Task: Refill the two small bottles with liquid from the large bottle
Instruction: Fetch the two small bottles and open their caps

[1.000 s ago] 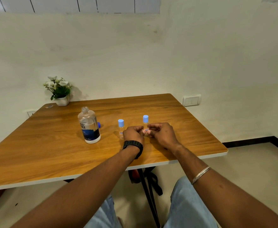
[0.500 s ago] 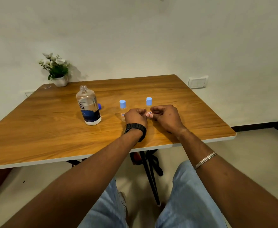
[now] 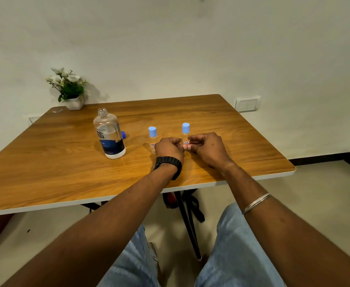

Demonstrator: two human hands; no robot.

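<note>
The large clear bottle (image 3: 110,137) with a dark blue label stands uncapped on the wooden table (image 3: 56,168), left of centre. Its blue cap (image 3: 123,134) lies just behind it. Two small clear bottles with light blue caps stand upright to its right: the left small bottle (image 3: 153,136) and the right small bottle (image 3: 185,132). My left hand (image 3: 168,147) and my right hand (image 3: 208,149) rest on the table with fingers curled, pinching the lower part of the right small bottle from either side. The left hand hides the bottom of the left small bottle.
A small white pot of artificial flowers (image 3: 70,90) sits at the table's far left corner against the wall. A wall switch plate (image 3: 247,104) is off the far right corner. Black table legs (image 3: 187,220) and my knees are under the near edge.
The view has tilted downward, so the table sits higher in frame. Both hands stay curled at the right small bottle, and the bottles have not moved.
</note>
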